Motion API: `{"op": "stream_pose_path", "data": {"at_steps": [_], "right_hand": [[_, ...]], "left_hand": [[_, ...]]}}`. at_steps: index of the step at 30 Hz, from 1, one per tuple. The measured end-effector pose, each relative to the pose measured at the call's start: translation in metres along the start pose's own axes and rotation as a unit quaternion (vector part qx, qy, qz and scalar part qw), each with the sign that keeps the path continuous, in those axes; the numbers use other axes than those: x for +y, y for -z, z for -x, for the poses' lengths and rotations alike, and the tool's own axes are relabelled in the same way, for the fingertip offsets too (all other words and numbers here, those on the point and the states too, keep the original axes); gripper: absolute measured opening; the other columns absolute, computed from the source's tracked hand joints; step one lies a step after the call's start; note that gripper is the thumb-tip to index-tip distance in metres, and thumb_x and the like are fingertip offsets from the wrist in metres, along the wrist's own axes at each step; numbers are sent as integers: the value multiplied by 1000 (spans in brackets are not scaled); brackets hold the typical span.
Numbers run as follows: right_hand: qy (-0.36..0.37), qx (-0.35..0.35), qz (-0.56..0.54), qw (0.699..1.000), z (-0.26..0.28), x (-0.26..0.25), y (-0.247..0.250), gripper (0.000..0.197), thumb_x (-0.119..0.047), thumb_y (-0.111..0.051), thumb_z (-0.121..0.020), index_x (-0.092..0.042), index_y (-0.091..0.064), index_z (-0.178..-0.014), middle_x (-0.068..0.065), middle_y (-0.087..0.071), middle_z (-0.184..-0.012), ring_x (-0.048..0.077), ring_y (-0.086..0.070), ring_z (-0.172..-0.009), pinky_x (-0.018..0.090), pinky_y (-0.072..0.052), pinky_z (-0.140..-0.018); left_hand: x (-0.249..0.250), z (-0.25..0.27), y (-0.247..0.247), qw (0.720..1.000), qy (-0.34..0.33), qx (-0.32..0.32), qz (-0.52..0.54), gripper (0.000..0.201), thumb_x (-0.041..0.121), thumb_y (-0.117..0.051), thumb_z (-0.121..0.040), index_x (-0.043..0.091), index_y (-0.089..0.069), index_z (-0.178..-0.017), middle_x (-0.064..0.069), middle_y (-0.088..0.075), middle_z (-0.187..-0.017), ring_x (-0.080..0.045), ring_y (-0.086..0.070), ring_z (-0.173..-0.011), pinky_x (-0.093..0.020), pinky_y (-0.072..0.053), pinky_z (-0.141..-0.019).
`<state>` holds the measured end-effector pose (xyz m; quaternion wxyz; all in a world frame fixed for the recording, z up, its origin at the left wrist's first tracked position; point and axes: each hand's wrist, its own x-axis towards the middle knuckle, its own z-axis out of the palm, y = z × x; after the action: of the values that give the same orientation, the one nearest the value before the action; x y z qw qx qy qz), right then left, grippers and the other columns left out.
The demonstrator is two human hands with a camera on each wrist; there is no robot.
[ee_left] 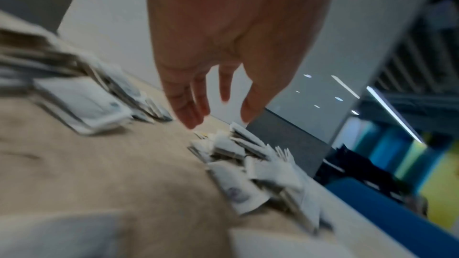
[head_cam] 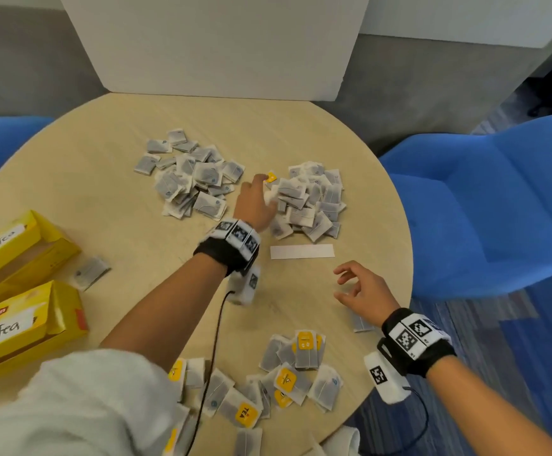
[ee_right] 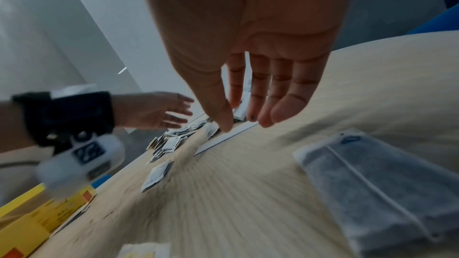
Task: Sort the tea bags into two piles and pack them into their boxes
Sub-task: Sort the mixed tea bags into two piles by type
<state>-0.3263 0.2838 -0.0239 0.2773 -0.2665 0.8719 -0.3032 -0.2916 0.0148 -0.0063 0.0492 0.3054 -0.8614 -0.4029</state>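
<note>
Two sorted heaps of tea bags lie at the table's far half, a left pile (head_cam: pixel 189 179) and a right pile (head_cam: pixel 311 202) (ee_left: pixel 248 164). My left hand (head_cam: pixel 261 189) (ee_left: pixel 216 113) reaches over the right pile's near-left edge, fingers straight, holding nothing; a yellow tag (head_cam: pixel 271 177) lies just past its fingertips. My right hand (head_cam: pixel 347 284) (ee_right: pixel 246 121) hovers empty over bare table, fingers loosely curled. A mixed heap of unsorted tea bags (head_cam: pixel 268 383) lies near me. Two open yellow boxes stand at the left, Black Tea (head_cam: pixel 15 248) and Green Tea (head_cam: pixel 21 327).
A white paper strip (head_cam: pixel 302 251) lies below the right pile. Single tea bags lie beside the boxes (head_cam: pixel 90 271) and under my right wrist (head_cam: pixel 361 322) (ee_right: pixel 372 193). Blue chairs (head_cam: pixel 485 205) flank the round table (head_cam: pixel 103 159); a white panel (head_cam: pixel 215 44) stands behind.
</note>
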Motion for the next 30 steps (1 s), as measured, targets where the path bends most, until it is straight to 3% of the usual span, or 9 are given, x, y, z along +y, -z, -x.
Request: {"op": "stream_pose_path", "data": {"at_steps": [3,5,7,11,15,18,21,24,30], "right_hand": [[7,-15,9,1000,6,0,3,34,-10,-73,-78,-27,-57,-102,-3,-61,-95,12,-51,-62,23,-47,-67],[2,-6,9,1000,8,0,9,33,-9,-73,-78,-27,-57,-101,-4,-60,-94,11,-51,-61,19,-45,-64],[-14,11,0,1000,11,3,15,32,-8,-72,-79,-25,-57,-102,-5,-59,-93,11,-50,-61,18,-45,-64],[-51,42,-19,998,17,12,27,31,-5,-71,-80,-24,-58,-101,-5,-58,-89,12,-49,-64,19,-45,-65],[-81,68,-10,994,17,18,30,27,-6,-68,-82,-23,-58,-100,-4,-58,-86,10,-50,-68,17,-41,-63],[-105,34,38,993,14,22,27,29,-6,-67,-81,-24,-57,-101,-2,-58,-92,14,-54,-83,22,-40,-68],[-99,-78,144,982,12,27,21,47,-12,-76,-74,-26,-53,-113,-1,-50,-107,17,-52,-102,26,-43,-85],[-89,-118,188,971,8,28,19,58,-17,-81,-67,-24,-53,-117,-1,-43,-109,16,-49,-104,26,-43,-89],[-93,-128,212,964,0,28,19,37,-19,-82,-65,-21,-54,-89,2,-53,-97,18,-53,-86,22,-39,-65]], "left_hand": [[-37,38,7,976,64,-104,-179,60,30,-68,-82,14,-38,-131,-17,-38,-131,-36,-44,-119,-42,-41,-95],[-58,62,8,961,105,-147,-211,67,35,-74,-76,15,-37,-128,-14,-33,-129,-33,-47,-111,-41,-45,-92],[-68,72,8,968,87,-154,-176,55,29,-73,-79,12,-43,-123,-12,-38,-121,-28,-51,-95,-33,-44,-82],[-55,67,7,967,43,-186,-170,33,24,-72,-81,9,-55,-105,-11,-56,-109,-26,-53,-97,-29,-38,-74],[-14,44,4,992,37,-115,46,24,16,-70,-82,10,-52,-96,-10,-59,-96,-23,-60,-75,-32,-52,-58],[11,27,4,987,13,-46,151,39,13,-67,-84,9,-48,-118,-15,-57,-112,-29,-61,-99,-44,-54,-82],[13,26,5,991,23,-50,123,61,17,-66,-87,10,-33,-138,-18,-42,-131,-29,-49,-119,-40,-43,-98],[-4,56,14,996,-4,-88,8,61,17,-62,-89,13,-30,-141,-18,-34,-134,-30,-45,-118,-28,-35,-95],[-68,142,51,988,25,-134,-70,41,15,-60,-90,20,-47,-129,-7,-43,-129,-23,-48,-116,-23,-35,-91]]}}
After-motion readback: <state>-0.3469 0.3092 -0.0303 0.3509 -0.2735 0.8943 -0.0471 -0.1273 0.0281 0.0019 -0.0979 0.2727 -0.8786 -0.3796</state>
